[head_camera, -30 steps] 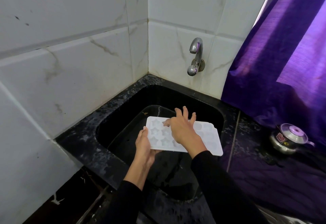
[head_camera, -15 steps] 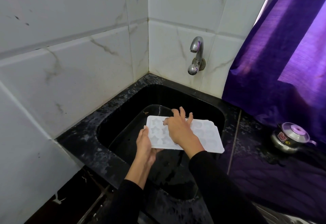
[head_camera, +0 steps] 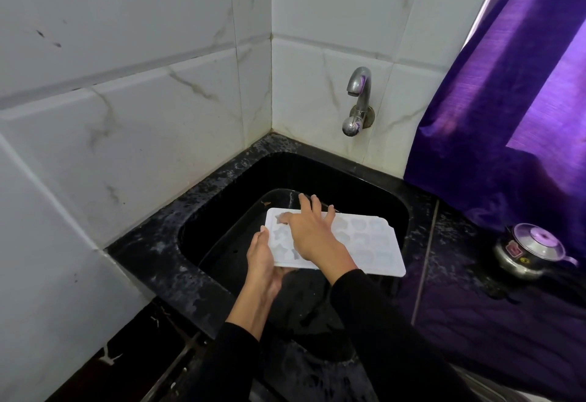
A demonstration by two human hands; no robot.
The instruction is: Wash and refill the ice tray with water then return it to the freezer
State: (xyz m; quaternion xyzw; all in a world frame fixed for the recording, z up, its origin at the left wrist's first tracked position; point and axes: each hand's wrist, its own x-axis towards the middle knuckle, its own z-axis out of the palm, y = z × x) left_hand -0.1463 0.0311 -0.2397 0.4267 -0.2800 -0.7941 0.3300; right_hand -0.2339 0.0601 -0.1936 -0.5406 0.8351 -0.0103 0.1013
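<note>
The white tray (head_camera: 364,243) is held level over the black sink (head_camera: 222,211), below and in front of the tap (head_camera: 356,100). The left hand (head_camera: 261,259) grips its near left edge, thumb on top, while the right hand (head_camera: 312,233) lies on the moulds with fingers spread. A steel pot (head_camera: 532,252) stands on the counter (head_camera: 475,306) to the right.

White ice tray (head_camera: 367,244) held level over black sink (head_camera: 222,211). Left hand (head_camera: 261,256) gripping its left edge from below; right hand (head_camera: 312,233) flat on top, fingers spread. Steel tap (head_camera: 358,100) on tiled wall, small lidded pot (head_camera: 532,251) on wet surface (head_camera: 459,275) beside purple curtain (head_camera: 507,100).
</note>
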